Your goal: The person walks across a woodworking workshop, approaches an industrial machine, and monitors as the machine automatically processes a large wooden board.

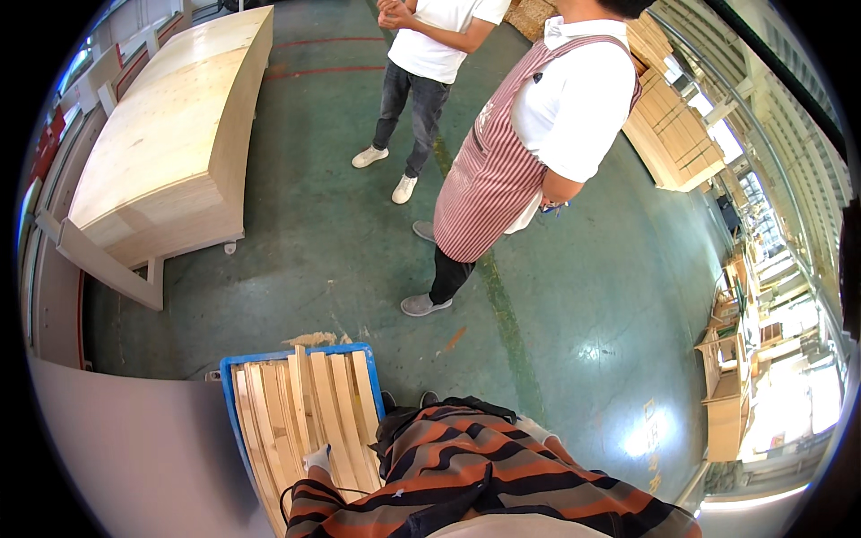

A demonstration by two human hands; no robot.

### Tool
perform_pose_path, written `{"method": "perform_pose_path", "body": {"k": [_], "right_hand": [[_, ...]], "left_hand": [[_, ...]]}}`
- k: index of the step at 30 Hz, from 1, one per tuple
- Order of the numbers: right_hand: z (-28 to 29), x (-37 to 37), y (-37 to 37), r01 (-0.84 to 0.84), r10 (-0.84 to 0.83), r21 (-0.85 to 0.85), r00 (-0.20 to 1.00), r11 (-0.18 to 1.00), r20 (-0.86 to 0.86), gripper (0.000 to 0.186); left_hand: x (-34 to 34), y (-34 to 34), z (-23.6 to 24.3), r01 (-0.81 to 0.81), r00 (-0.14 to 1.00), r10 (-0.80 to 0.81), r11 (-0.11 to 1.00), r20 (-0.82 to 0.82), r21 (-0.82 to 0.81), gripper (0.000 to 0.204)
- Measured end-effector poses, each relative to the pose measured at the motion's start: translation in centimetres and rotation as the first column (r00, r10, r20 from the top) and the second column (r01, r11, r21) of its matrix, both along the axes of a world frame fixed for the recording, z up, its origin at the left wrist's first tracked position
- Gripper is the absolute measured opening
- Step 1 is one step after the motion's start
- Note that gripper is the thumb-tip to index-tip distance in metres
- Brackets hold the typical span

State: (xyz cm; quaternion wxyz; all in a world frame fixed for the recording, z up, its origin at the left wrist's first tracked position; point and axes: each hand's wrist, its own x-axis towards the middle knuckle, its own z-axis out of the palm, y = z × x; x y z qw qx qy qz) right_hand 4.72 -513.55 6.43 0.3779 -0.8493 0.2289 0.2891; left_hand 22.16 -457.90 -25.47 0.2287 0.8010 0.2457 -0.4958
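Long pale wooden strips (269, 403) lie side by side in a blue-rimmed crate (296, 351) at the lower left, close by my legs. My left hand (317, 459), in a light-coloured glove, is over the strips. Its fingers are too small and unclear to tell whether they grip one. On my other side, my right hand (535, 430) hangs beside my body, also in something whitish. Cloth of my striped shirt (502, 457) hides part of it, and its fingers do not show clearly.
Ahead stands a person in a striped apron (493, 152), and beyond, a person in a white shirt (435, 40). A large plywood box (170, 134) on casters is at the far left. A grey panel (134, 439) adjoins the crate. Stacked timber (673, 134) stands right.
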Motion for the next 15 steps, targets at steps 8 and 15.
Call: {"method": "perform_pose_path", "body": {"k": [8, 15], "right_hand": [[-0.1, 1.6, 0.0, -0.05, 0.018, -0.147, 0.977, 0.988, -0.214, 0.039], [-0.4, 1.2, 0.2, -0.102, 0.066, -0.176, 0.978, 0.979, -0.196, 0.039]], "left_hand": [[-0.2, -1.0, 0.6, 0.305, 0.952, -0.303, 0.93, -0.041, 0.204, 0.063], [0.0, -0.8, 0.4, 0.348, 0.937, -0.343, 0.919, -0.06, 0.185, 0.063]]}}
